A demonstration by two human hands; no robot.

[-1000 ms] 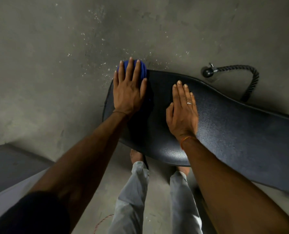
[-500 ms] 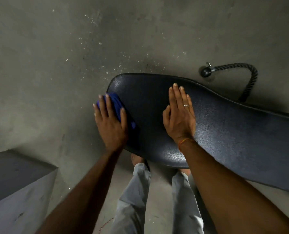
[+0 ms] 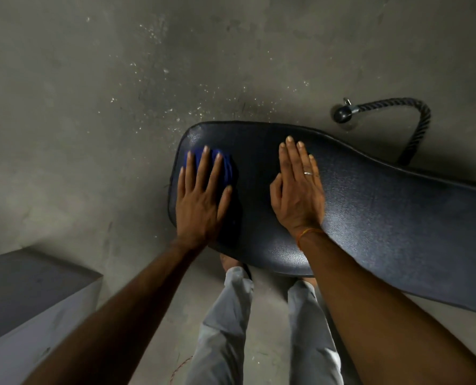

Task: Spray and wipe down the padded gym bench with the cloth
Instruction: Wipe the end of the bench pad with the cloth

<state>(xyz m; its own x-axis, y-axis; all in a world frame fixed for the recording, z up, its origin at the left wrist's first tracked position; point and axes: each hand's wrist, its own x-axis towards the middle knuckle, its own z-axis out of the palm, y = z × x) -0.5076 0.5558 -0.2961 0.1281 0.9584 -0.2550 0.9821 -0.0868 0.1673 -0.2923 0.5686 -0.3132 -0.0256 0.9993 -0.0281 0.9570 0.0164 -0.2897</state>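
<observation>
Left grip (image 3: 200, 201) lies flat, fingers spread, pressing the blue cloth (image 3: 225, 168) onto the bench pad (image 3: 370, 212) end; right grip (image 3: 297, 190) flat, empty. Wiping underway; most padding looks left.

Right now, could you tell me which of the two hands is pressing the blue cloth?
The left hand, near the rounded end of the bench, has the cloth under its fingers; the right hand, wearing a ring, lies flat on bare padding.

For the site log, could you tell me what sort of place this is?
Probably a gym or workout room: a padded bench, a rope cable attachment lying on the bare concrete floor.
</observation>
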